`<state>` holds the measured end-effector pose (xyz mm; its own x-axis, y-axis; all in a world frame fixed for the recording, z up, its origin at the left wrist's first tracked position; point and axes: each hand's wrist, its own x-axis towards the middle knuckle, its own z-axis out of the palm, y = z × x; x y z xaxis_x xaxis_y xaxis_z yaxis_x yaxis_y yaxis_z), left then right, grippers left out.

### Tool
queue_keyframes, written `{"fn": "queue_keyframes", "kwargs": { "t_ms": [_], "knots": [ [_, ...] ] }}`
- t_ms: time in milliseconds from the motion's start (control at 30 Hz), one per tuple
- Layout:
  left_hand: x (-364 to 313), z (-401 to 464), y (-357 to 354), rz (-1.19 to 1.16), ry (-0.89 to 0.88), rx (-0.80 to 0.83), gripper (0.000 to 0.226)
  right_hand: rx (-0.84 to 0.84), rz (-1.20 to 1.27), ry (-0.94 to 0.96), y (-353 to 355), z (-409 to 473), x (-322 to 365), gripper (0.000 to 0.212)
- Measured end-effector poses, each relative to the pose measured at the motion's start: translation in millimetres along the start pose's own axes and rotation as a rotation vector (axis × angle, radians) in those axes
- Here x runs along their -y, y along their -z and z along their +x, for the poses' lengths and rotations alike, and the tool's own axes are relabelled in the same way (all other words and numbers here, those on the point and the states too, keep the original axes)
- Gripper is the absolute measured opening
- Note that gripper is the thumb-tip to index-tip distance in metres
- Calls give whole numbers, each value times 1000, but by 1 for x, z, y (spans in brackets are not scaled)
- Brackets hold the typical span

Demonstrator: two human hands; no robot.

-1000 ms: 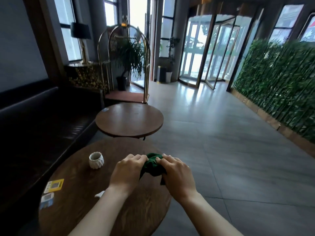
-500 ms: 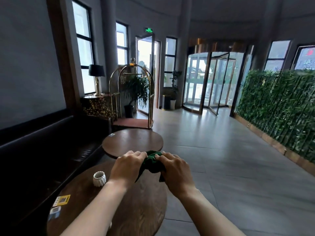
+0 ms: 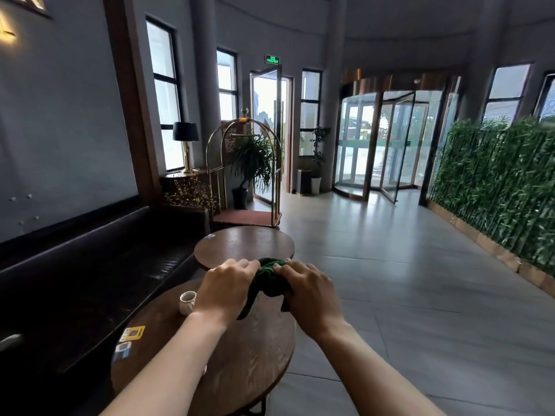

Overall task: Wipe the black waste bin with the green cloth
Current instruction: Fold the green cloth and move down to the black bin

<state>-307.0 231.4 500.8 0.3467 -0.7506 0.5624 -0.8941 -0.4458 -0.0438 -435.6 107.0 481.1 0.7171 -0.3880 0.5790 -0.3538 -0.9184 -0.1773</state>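
Observation:
A bunched dark green cloth (image 3: 268,280) is held between both my hands in the lower middle of the view, above a round wooden table (image 3: 240,358). My left hand (image 3: 223,288) grips its left side and my right hand (image 3: 309,291) grips its right side; a tail of cloth hangs down between them. Far off, by the open side door, stands a dark box-shaped bin (image 3: 303,181) next to a white pot; it is small and its details are unclear.
A white ribbed cup (image 3: 187,302) and two cards sit on the near table. A second round table (image 3: 243,246) stands beyond it, a black sofa (image 3: 90,280) runs along the left wall, and a brass luggage cart (image 3: 244,175) stands behind. A bamboo hedge (image 3: 495,181) lines the right; tiled floor stretches ahead.
My view has tilted upward, showing more of the lobby's walls and ceiling. Both hands stay closed on the cloth, drifting slightly away from me over the table.

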Motion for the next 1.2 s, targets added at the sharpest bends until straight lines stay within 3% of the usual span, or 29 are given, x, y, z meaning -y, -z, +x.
{"fn": "queue_keyframes", "kwargs": {
  "t_ms": [300, 700, 1000, 1133, 1200],
  "knots": [
    [10, -20, -1, -39, -55, -22, 15, 20, -84, -40, 4, -18, 23, 54],
    [40, -89, -50, -133, -113, 87, 16, 145, -130, -141, -44, -71, 68, 48],
    [34, -120, -74, -125, -149, 105, 29, 187, -98, -166, -72, -107, 62, 48],
    [23, -132, -93, -119, -158, 112, 13, 212, -83, -191, -89, -125, 48, 51],
    [16, -142, -106, -171, -143, 140, 30, 241, -68, -204, -99, -137, 41, 53]
  ]
}}
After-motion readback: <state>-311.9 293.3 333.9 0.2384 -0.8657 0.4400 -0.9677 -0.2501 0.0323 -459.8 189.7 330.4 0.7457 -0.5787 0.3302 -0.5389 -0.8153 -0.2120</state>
